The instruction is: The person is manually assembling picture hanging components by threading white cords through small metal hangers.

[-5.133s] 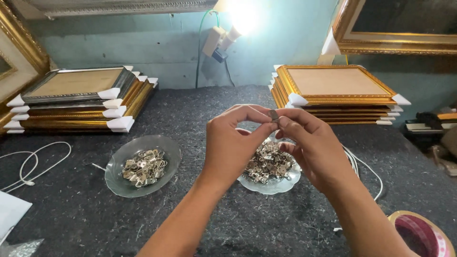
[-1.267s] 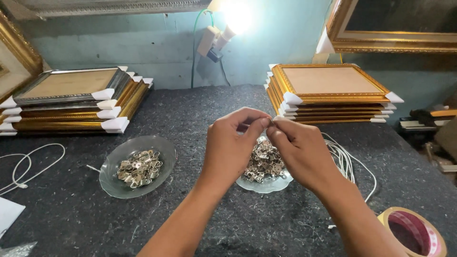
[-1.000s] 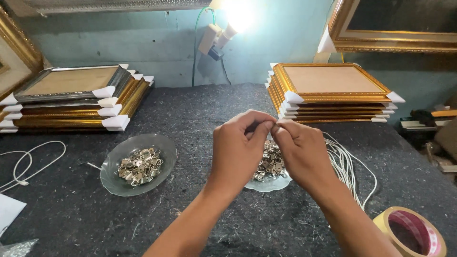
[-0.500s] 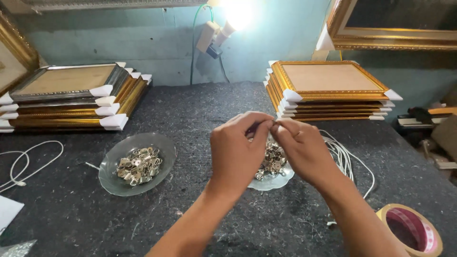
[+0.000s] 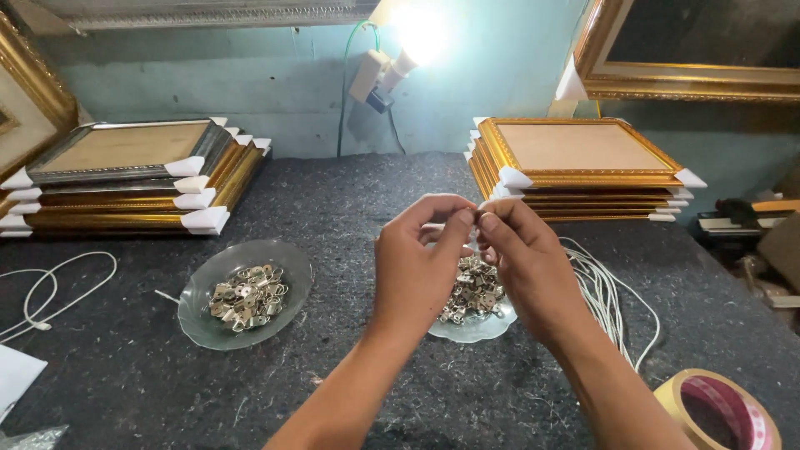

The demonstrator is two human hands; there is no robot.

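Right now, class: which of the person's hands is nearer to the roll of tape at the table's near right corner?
Right. The right hand is up and left of the tape roll; the left hand lies farther left, beyond the right.

No packages, labels, signs or screens anywhere in view

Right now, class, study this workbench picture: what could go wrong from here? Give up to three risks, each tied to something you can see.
1. The left hand and right hand meet fingertip to fingertip above the right-hand glass dish; anything tiny pinched there, too small to make out, might drop onto the dark felt worktop and be hard to find.
2. The white cord lies close beside the right forearm and could snag.
3. The roll of tape sits near the front edge and could be knocked off.
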